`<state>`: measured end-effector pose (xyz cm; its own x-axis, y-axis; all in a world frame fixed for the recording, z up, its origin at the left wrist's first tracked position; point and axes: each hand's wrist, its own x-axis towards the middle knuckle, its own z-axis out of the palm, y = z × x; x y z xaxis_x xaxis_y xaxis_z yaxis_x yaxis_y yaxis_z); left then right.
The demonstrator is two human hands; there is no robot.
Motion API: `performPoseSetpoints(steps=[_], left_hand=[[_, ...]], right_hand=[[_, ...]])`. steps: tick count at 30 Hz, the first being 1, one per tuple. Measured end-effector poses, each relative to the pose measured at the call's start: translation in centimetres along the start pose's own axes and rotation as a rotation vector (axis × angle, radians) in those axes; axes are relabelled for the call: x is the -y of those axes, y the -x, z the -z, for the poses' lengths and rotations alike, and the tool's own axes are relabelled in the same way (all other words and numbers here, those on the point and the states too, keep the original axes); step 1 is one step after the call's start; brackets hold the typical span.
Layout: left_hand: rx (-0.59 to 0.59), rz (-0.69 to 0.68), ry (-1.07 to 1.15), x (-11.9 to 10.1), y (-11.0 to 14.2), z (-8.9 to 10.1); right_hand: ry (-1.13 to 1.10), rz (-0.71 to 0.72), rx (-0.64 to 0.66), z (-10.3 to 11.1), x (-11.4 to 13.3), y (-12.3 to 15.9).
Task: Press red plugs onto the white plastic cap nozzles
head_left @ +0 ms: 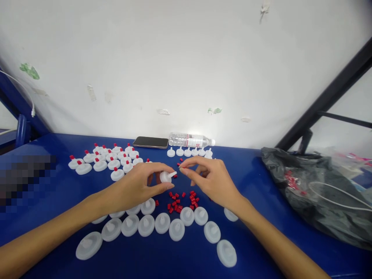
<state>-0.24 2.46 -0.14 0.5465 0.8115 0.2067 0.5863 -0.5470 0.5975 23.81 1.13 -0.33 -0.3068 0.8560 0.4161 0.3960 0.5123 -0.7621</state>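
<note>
The left hand holds one white lid, its spout slanting toward the right hand, whose fingertips are pinched narrow, with or without a cap I cannot tell. Beyond the left hand are about eighteen red-capped lids; nearer than both hands, about fifteen uncapped lids.

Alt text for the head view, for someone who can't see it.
Above a blue table, the left hand holds a white spouted lid; the right hand pinches near its spout. Loose red caps and uncapped lids sit nearby, red-capped lids at left, a phone and plastic bottle by the wall.
</note>
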Motion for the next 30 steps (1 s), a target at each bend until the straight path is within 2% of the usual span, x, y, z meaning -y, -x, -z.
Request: performPoseSetpoints(steps=[9,15,19,25,30], left_hand=[[0.027,0.016,-0.024,-0.2,0.0,0.0],[0.017,0.047,-0.009,-0.1,0.0,-0.2],[0.0,0.032,-0.068,-0.1,0.3,-0.6],[-0.102,-0.028,-0.096,0.4,0.5,-0.8],[-0.229,-0.138,-0.053,0.0,0.3,-0.6]], right_hand=[[0.15,0.081,-0.011,-0.4,-0.4,0.1],[-0.017,-0.034,0.021,-0.7,-0.3,0.1],[-0.039,-0.038,0.01,-1.5,-0.2,0.3],[-0.018,-0.035,-0.018,-2.2,-0.5,0.4],[0.133,-0.001,-0.002,-1.8,-0.6,0.4]])
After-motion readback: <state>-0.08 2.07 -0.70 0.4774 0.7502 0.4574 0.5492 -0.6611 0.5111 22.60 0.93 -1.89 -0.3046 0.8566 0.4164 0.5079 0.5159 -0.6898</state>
